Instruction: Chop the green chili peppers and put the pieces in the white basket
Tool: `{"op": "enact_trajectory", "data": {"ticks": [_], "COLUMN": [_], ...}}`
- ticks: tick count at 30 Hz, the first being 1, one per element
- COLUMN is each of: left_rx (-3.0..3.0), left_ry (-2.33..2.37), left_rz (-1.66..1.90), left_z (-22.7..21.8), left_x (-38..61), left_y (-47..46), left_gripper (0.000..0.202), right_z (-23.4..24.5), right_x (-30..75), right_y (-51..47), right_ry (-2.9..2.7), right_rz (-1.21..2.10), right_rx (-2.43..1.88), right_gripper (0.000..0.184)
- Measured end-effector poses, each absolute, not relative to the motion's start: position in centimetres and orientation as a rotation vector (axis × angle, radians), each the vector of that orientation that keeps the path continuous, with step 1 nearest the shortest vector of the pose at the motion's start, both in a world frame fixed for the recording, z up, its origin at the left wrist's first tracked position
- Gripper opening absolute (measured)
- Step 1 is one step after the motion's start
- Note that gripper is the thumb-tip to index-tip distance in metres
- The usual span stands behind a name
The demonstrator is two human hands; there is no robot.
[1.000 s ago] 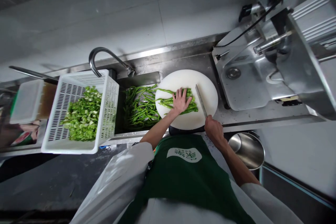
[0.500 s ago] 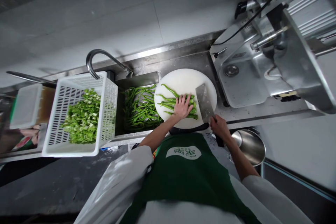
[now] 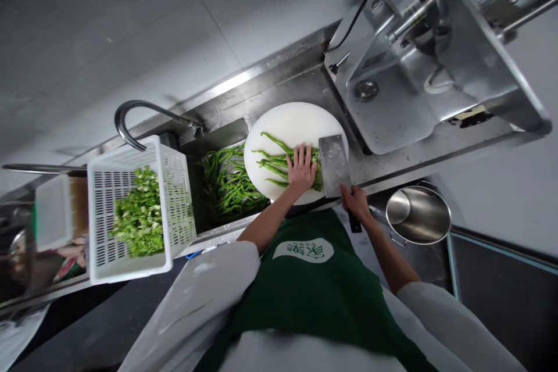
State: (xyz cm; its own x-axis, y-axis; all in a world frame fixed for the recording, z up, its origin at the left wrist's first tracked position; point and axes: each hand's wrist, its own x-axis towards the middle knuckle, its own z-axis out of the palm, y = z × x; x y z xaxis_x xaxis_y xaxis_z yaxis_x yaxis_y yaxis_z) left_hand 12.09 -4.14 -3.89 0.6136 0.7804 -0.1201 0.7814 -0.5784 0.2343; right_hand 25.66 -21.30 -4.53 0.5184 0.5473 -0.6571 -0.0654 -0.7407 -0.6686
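A round white cutting board [image 3: 292, 119] lies on the steel counter with a bunch of long green peppers [image 3: 274, 163] across it. My left hand [image 3: 301, 168] presses flat on the peppers, fingers spread. My right hand [image 3: 355, 200] grips the handle of a cleaver [image 3: 333, 164], whose broad blade lies flat-side up against the right end of the peppers.
A sink [image 3: 229, 183] left of the board holds more whole peppers under a curved tap [image 3: 143, 113]. A white perforated basket [image 3: 135, 212] with chopped greens stands further left. A steel machine [image 3: 418, 52] sits at the right, a steel pot [image 3: 417, 215] below the counter.
The cleaver went from edge-down beside the peppers to tilted with its flat side showing, and shifted left against them. The view has rotated and shifted; my left hand stays on the peppers.
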Motion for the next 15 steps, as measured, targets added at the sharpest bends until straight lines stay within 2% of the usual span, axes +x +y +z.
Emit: {"op": "enact_trajectory", "data": {"ticks": [9, 15], "left_rx": [2.596, 2.584], "left_ry": [1.261, 1.258], "left_rz": [-0.009, -0.019], "left_z": [-4.0, -4.3], "left_x": [12.0, 12.3], "left_y": [-4.0, -3.7], "left_gripper": [0.064, 0.069], "right_z": [-4.9, -5.0], "right_x": [26.2, 27.1], "right_y": [-21.1, -21.1], "right_ry": [-0.392, -0.391], "right_rz": [1.178, 1.181], "right_rx": [-2.037, -2.065], "right_gripper": [0.041, 0.044]}}
